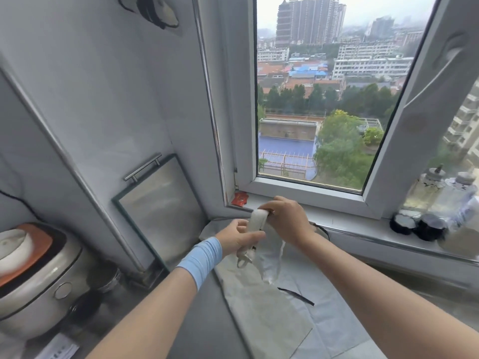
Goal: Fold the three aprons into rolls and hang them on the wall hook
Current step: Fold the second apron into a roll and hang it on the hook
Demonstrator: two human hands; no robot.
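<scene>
1. Apron roll [256, 221], pale grey-beige, is held in the air just above the far end of the worktop [220, 320], near the window sill [363, 229]. It looks tightly rolled already.
2. Left hand [239, 238] is wrapped round the roll's lower part, thumb on top; a strap loop [243, 261] dangles below it. Blue sleeve cuff [202, 260] sits on that wrist.
3. Right hand [285, 218] is pinching the roll's top end w/ fingers curled over it. Likely tucking or winding the strap, though I can't tell exactly.
4. Two more aprons lie flat on the worktop under the hands: a beige apron [264, 312] on the left and a light blue apron [318, 307] beside it, w/ a dark tie [295, 296] across.
5. To do it well: keep left-hand squeeze firm so the layers don't spring loose while the right secures the end.
6. Leave the loop free & long enough to catch a hook.
7. Wall hook isn't clearly visible from here; something dark hangs top left, can't tell what.
8. Judged progress: first roll nearly done, two not yet started.
</scene>
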